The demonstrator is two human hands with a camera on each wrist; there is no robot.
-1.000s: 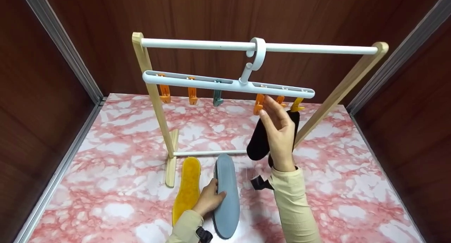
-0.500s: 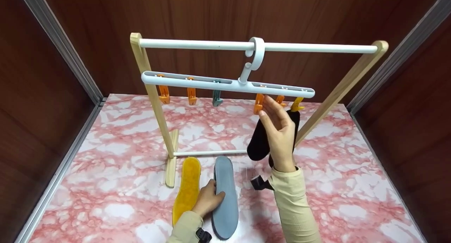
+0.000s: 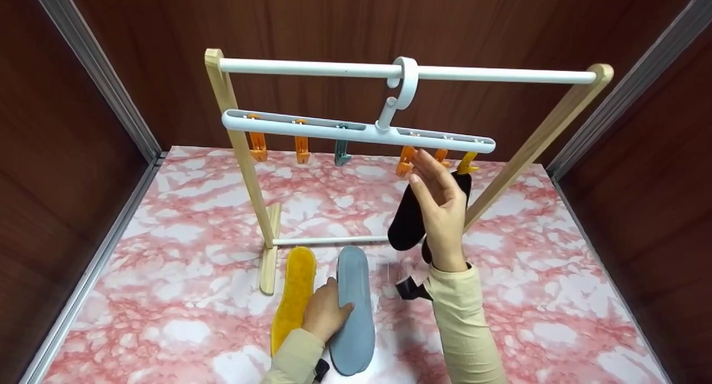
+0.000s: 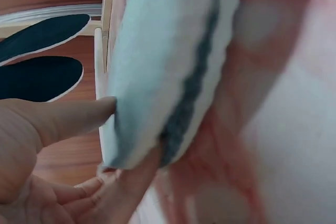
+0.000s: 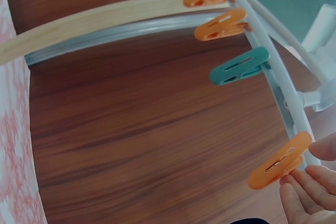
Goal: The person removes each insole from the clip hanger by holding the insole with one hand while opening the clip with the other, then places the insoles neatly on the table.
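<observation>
My left hand (image 3: 327, 311) pinches grey insoles (image 3: 357, 311), thumb on one face and a finger at the gap between two layers in the left wrist view (image 4: 178, 114). Beside it on the table lies a yellow insole (image 3: 296, 295), partly hidden by the hand and sleeve. My right hand (image 3: 445, 211) is raised under the white hanger (image 3: 295, 127). Its fingertips touch an orange clip (image 5: 278, 162); the thumb stands slightly apart from it. Behind this hand hang dark insoles (image 3: 407, 222), partly covered, below an orange clip (image 3: 441, 156) and a yellow clip (image 3: 467, 162).
The hanger hooks over the white rail (image 3: 311, 68) of a wooden stand (image 3: 245, 167). Two more orange clips (image 3: 257, 146) and a green clip (image 3: 341, 153) hang on its left half. A lower white bar (image 3: 328, 240) joins the stand's legs. Brown panels (image 3: 356, 16) enclose the marbled table.
The orange clip by my right hand now tilts slightly left, and the thumb has come away from it. My left hand has turned a little, and the grey insoles' lower end has shifted slightly left.
</observation>
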